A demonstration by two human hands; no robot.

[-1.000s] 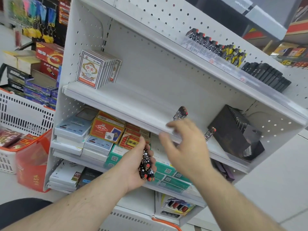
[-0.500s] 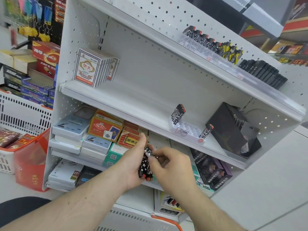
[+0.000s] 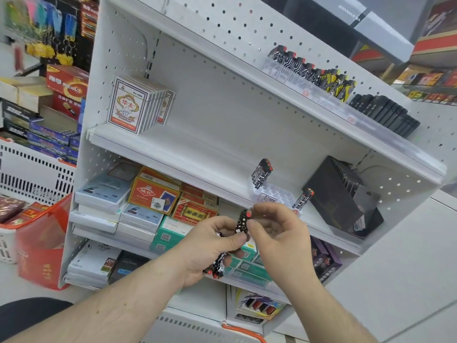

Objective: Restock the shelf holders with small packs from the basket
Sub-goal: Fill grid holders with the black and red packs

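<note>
In the head view, we are seeing the right hand, which a second ago was up at the middle shelf by the clear holder, and half a second ago was coming down to the left hand at lower centre; now it is drawing one small pack up and out of the bunch. We are reading that as one placement finished and the next pack being taken, so the restocking is moving on one pack at a time. The right hand's grip is closing on the pack, thumb and fingertips pinching its lower part, while the red-capped top is standing free above the fingers, just below and left of the holder. The left hand's grip is clamped around the remaining bunch, whose black-and-white ends are poking out below the palm, the thumb pressing against the pack being drawn. The holder, right of centre, is carrying a small cluster of packs at its back left and a single pack at its front right, with vacant slots between them, so we are judging most of it unfilled. The basket is sitting at the left edge, well apart from both hands.
</note>
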